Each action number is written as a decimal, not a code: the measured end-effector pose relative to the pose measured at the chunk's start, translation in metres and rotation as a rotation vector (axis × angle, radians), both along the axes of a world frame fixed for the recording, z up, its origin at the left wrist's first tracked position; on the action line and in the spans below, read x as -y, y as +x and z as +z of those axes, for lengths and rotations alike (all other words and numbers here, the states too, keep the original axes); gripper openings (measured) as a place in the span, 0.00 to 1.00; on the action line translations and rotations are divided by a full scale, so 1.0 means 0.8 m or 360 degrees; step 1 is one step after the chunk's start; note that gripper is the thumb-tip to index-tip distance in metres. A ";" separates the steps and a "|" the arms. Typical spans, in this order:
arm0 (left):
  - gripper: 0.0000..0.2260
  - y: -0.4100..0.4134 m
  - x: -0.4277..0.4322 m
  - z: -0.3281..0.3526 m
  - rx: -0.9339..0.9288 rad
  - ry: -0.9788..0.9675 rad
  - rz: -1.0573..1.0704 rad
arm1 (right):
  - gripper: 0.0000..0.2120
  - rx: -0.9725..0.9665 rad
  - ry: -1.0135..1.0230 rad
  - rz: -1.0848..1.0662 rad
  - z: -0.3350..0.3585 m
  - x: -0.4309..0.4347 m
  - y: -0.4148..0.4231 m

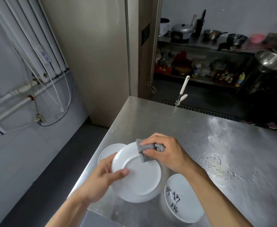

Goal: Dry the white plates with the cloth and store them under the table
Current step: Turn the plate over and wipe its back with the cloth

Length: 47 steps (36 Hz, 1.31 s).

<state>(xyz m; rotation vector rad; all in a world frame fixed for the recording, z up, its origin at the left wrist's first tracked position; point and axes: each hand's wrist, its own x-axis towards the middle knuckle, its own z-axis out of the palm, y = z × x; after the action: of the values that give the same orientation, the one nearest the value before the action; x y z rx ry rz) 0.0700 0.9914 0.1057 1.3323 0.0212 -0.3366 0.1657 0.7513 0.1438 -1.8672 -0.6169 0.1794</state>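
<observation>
In the lower centre of the frame the left hand [101, 174] grips a white plate [139, 176] by its left rim, thumb on the face, and holds it tilted above the steel desk [216, 145]. The right hand [165, 153] is closed on a grey cloth [146, 150] — the cloth presses on the upper part of the plate. A second plate [106, 150] lies on the desk behind, partly hidden. At the lower right lies a plate with black writing [182, 203].
</observation>
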 end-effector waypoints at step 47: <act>0.23 -0.012 -0.017 0.006 0.0093 -0.0003 0.0440 | 0.11 -0.0368 0.0254 -0.0134 -0.027 0.016 -0.022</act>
<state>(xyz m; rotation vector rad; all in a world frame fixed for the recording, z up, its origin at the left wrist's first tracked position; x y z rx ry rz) 0.0602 1.0047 0.1105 1.3171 0.1547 -0.0635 0.1481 0.7385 0.1222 -1.6854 -0.3819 0.2785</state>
